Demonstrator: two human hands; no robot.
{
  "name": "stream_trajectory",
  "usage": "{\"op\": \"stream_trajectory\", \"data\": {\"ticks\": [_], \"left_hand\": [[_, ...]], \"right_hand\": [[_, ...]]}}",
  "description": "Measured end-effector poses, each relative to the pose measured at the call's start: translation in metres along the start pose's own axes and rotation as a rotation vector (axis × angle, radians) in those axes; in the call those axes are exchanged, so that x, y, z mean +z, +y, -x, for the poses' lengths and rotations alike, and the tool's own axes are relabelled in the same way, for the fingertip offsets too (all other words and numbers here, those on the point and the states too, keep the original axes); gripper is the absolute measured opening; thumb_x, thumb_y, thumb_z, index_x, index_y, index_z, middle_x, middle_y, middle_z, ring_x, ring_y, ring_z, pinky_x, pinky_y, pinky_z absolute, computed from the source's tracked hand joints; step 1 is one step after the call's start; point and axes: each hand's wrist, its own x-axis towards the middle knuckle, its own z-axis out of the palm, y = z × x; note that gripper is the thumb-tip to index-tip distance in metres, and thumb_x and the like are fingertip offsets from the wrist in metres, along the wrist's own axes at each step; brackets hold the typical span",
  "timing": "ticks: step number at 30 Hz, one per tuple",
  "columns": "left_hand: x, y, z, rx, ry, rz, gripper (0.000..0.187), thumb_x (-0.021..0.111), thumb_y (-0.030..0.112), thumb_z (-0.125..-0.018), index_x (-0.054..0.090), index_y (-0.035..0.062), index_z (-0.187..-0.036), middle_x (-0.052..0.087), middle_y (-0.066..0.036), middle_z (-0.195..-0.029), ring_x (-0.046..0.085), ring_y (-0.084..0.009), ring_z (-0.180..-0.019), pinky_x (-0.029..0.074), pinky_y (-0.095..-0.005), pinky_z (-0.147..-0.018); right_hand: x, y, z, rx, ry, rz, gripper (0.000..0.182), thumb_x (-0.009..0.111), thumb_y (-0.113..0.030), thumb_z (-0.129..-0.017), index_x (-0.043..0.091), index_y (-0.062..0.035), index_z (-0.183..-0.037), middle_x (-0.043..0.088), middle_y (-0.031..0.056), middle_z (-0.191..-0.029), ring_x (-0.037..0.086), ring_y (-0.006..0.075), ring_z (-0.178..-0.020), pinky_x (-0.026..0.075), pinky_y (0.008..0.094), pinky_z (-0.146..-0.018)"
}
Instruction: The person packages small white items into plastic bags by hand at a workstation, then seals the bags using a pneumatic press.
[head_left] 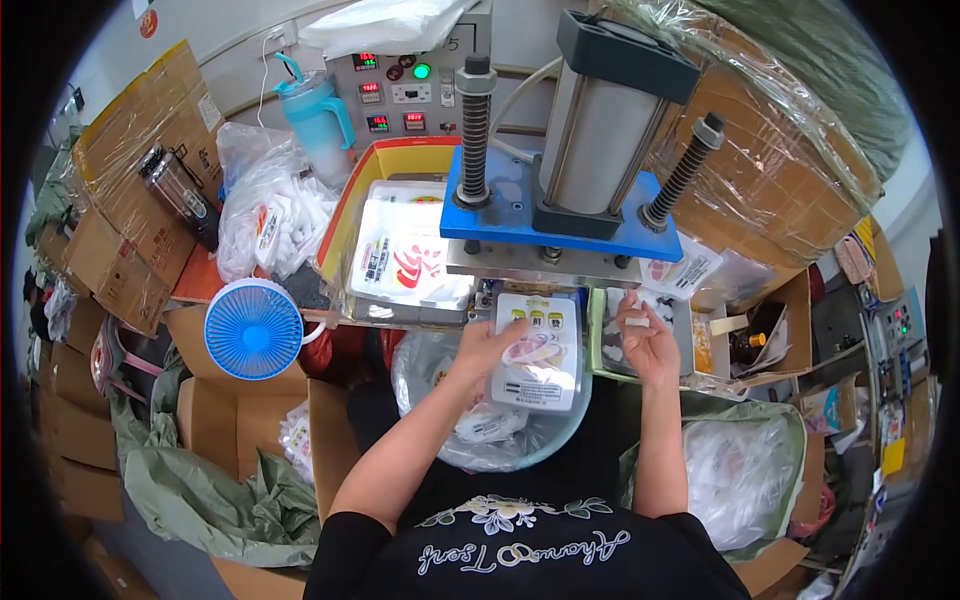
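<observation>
My left hand (484, 352) grips the left edge of a flat printed plastic pouch (540, 370), thumb on top. The pouch lies tilted below the press and above a plastic-lined round tub (410, 372) with wrapped packs inside. My right hand (650, 348) is over a green-rimmed tray (597, 335), fingers curled and pinched on a small white piece (637, 321) whose kind I cannot make out. Small white bits show in the tray. Left of the press, a stack of printed pouches (415, 250) rests in a yellow-and-red box (350, 195).
A press with a blue plate (560, 228) and upright cylinder (600, 145) stands straight ahead. Behind it is a control box (432, 95). A blue fan (254, 330), a jug (318, 120) and a plastic bag (275, 215) are at left. Open cartons (235, 415) flank my lap.
</observation>
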Motion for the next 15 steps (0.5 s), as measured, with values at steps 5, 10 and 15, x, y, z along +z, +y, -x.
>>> {"op": "stream_trajectory", "data": {"ticks": [5, 10, 15], "left_hand": [[-0.040, 0.059, 0.011, 0.305, 0.325, -0.951, 0.054, 0.066, 0.047, -0.083, 0.063, 0.0081, -0.120, 0.064, -0.015, -0.117, 0.061, -0.0304, -0.106, 0.045, -0.0436, -0.090], [-0.101, 0.020, 0.022, 0.747, 0.385, -1.558, 0.071, 0.073, 0.037, -0.073, 0.047, 0.0197, -0.137, 0.037, -0.005, -0.149, 0.029, -0.0279, -0.139, 0.016, -0.0527, -0.112], [-0.096, 0.043, 0.046, 0.924, 0.571, -1.210, 0.007, 0.066, 0.005, -0.080, 0.070, 0.0043, -0.086, 0.069, -0.010, -0.087, 0.063, -0.0241, -0.082, 0.043, -0.0351, -0.081]], "right_hand": [[-0.009, -0.005, -0.001, 0.082, -0.140, 0.072, 0.032, 0.041, -0.015, -0.100, 0.046, -0.0007, -0.129, 0.055, 0.0111, -0.107, 0.050, 0.0108, -0.077, 0.040, 0.0182, -0.044], [-0.017, -0.009, 0.002, 0.002, -0.117, 0.293, 0.031, 0.042, -0.013, -0.101, 0.048, -0.0086, -0.131, 0.054, 0.0092, -0.113, 0.043, 0.0061, -0.066, 0.031, 0.0145, -0.036], [-0.012, 0.003, 0.011, -0.112, -0.042, 0.529, 0.026, 0.047, -0.016, -0.100, 0.052, -0.0094, -0.125, 0.058, 0.0096, -0.113, 0.038, 0.0015, -0.053, 0.027, 0.0127, -0.033]]}}
